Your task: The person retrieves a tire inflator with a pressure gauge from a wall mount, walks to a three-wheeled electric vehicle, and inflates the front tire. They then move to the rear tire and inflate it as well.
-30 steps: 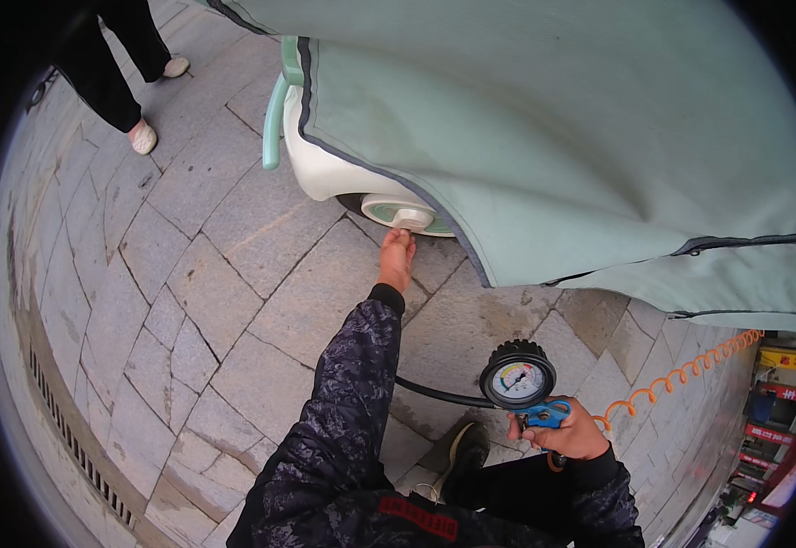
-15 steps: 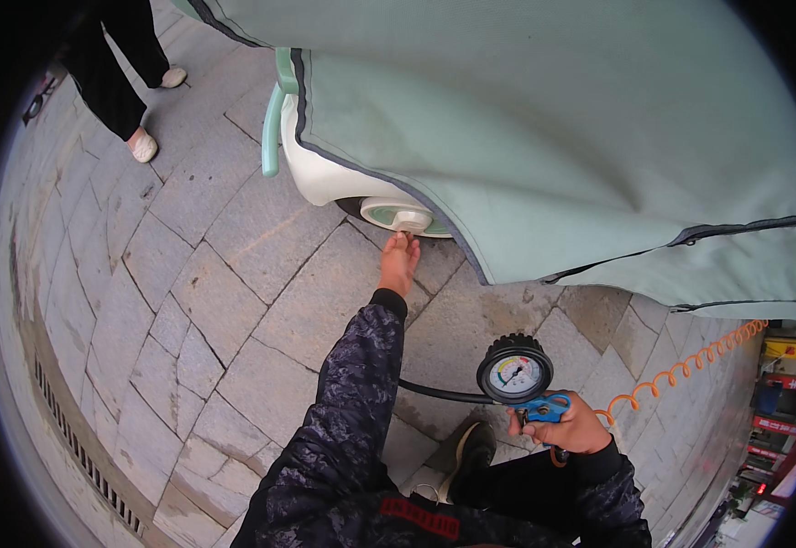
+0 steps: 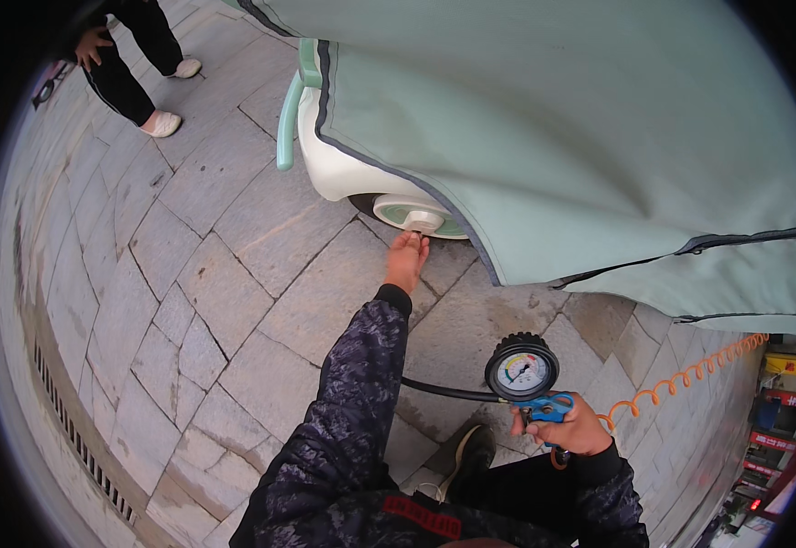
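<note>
My left hand (image 3: 406, 258) reaches to the lower edge of a white and light-green wheel (image 3: 404, 211), fingers pinched together. Whatever they hold is too small and too covered to make out. In my right hand (image 3: 583, 429) is a tire inflator (image 3: 544, 407) with a blue grip, my fingers wrapped round it. Its round dial gauge (image 3: 521, 370) has a black ribbed surround and faces up. A black hose (image 3: 448, 392) runs left from it and passes out of sight behind my left forearm. An orange coiled air hose (image 3: 663, 384) leads from near my right hand to the right.
A pale green cover (image 3: 544, 137) drapes over the vehicle, hiding much of the wheel. A mint-green curved bar (image 3: 288, 123) sticks out at its left. Another person's legs (image 3: 120, 82) stand at the upper left. A drain grate (image 3: 78, 438) lies in the stone paving (image 3: 225, 310).
The whole view has shifted slightly, moving the vehicle right in it. My left hand stays at the wheel, my right on the inflator. The other person's hand has come into view by their leg.
</note>
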Motion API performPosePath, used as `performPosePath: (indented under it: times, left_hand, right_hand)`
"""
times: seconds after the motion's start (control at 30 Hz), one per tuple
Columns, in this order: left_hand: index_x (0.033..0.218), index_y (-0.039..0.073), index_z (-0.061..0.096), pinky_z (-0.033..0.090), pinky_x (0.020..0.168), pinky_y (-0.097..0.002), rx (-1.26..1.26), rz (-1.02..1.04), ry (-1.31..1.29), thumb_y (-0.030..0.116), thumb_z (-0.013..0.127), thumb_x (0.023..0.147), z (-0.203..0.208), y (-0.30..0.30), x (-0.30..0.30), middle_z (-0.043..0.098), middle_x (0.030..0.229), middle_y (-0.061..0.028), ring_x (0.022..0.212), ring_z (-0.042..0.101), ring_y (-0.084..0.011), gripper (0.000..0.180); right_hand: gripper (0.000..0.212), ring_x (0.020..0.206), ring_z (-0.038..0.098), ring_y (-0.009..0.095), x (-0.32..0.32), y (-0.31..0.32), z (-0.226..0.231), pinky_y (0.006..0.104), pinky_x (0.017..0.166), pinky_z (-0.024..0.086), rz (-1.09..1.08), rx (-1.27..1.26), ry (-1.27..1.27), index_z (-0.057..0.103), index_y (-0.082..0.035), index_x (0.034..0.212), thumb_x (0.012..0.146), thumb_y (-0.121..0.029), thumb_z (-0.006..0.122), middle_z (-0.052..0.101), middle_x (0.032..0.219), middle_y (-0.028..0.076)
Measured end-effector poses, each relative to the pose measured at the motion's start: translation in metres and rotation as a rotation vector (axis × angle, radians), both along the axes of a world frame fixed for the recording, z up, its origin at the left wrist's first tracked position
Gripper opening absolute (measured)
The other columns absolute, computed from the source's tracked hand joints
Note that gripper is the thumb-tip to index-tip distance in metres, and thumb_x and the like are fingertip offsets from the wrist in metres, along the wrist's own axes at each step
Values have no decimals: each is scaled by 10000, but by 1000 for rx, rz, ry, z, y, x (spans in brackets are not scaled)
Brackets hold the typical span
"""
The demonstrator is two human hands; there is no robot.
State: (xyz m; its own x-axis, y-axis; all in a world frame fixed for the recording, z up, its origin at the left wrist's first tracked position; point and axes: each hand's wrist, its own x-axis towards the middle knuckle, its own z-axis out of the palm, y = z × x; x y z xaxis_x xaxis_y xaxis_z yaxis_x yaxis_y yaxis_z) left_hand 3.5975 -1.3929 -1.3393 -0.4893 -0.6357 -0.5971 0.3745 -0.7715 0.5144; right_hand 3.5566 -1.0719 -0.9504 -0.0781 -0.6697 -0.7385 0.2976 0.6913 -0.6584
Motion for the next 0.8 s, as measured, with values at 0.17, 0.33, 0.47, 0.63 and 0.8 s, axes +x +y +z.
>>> performPosePath:
  times: [0.17,0.33,0.47,0.63,0.8]
  left_hand:
    - [1152,92,607,574,828,-269,48,-58,-59,292,495,1130,5,2,-2,675,1108,-8,960,679,-135,230]
    - [1180,119,598,568,897,-310,195,7,27,329,486,1130,5,5,-7,660,1130,-10,1018,653,-139,243]
    - [1186,134,604,572,867,-296,220,146,108,272,519,1119,0,4,-9,660,1116,13,973,653,-121,175]
    - [1214,148,611,578,835,-282,114,10,45,243,553,1107,-2,-2,-3,669,1127,28,951,659,-111,154]
    - [1269,118,604,566,806,-238,128,-89,-63,287,538,1115,6,-1,-1,671,1132,23,969,659,-90,238]
  right_hand:
    - [344,923,651,105,-2,-1,-1,259,763,518,28,-26,9,678,24,1262,920,5,717,755,1054,70]
    - [323,926,653,106,-3,0,-2,264,762,526,21,-25,34,684,18,1249,929,-12,716,755,1053,67]
    - [328,920,650,105,-4,1,-1,265,757,526,33,-39,41,683,15,1254,930,-21,724,756,1046,63]
    - [344,754,636,112,0,0,-2,255,671,525,-15,-59,75,697,37,1215,875,10,737,761,978,110]
    - [338,768,643,111,0,-1,-2,256,676,529,-14,-46,80,699,38,1212,877,14,735,763,981,110]
